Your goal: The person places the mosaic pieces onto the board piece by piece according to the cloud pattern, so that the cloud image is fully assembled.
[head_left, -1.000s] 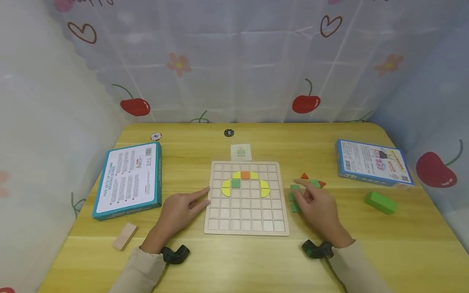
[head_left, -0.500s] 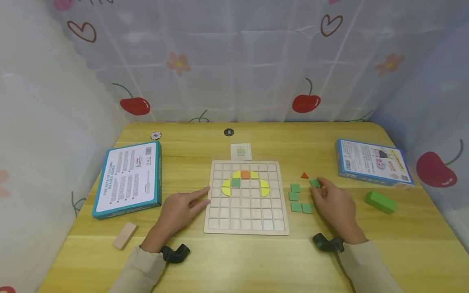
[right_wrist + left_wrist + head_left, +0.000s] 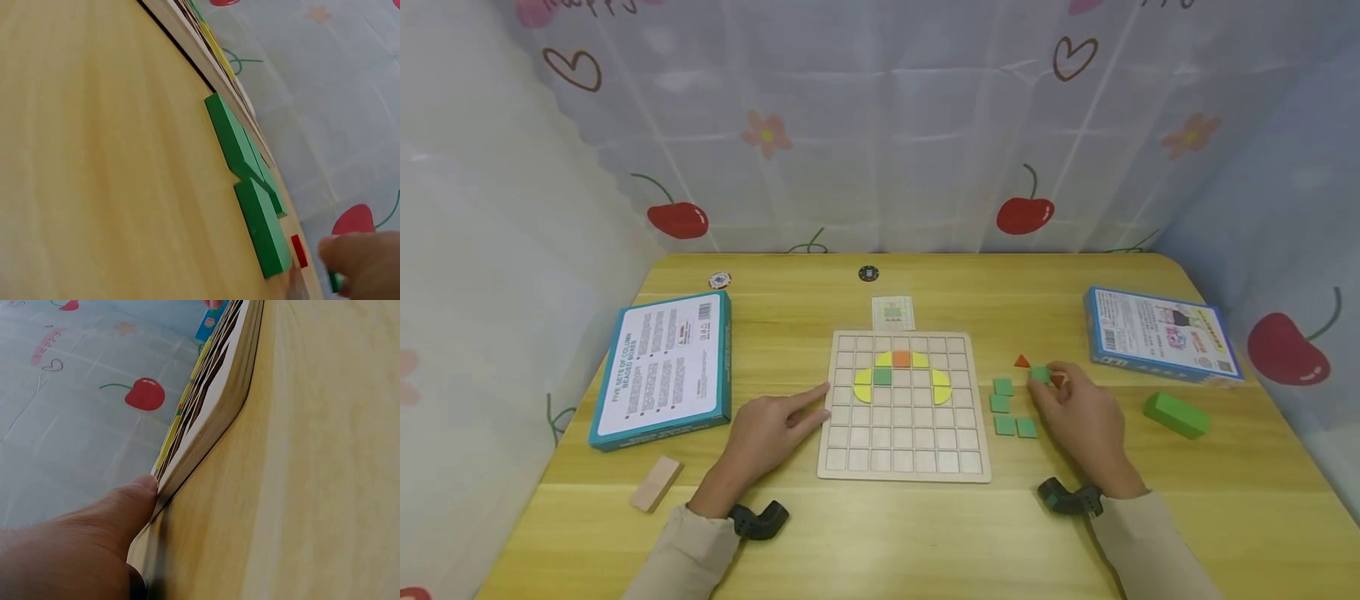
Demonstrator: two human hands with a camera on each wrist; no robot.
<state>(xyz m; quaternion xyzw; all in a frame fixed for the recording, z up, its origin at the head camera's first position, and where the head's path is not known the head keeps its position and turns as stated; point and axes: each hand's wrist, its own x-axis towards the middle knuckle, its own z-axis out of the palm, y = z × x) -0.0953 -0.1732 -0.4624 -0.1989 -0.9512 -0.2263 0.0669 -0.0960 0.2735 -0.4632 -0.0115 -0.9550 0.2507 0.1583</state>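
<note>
green square tile (image 3: 1040, 373) pinched at fingertips of right hand (image 3: 1081, 421); lift clear of red triangle (image 3: 1022, 361). left hand (image 3: 767, 432), fingers straight, steadying grid board (image 3: 901, 473); keep pressed.

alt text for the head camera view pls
Right hand pinches a green square tile on a yellow table, right of a wooden grid board. Left hand rests on the board's left edge; four more green tiles lie between.
</note>
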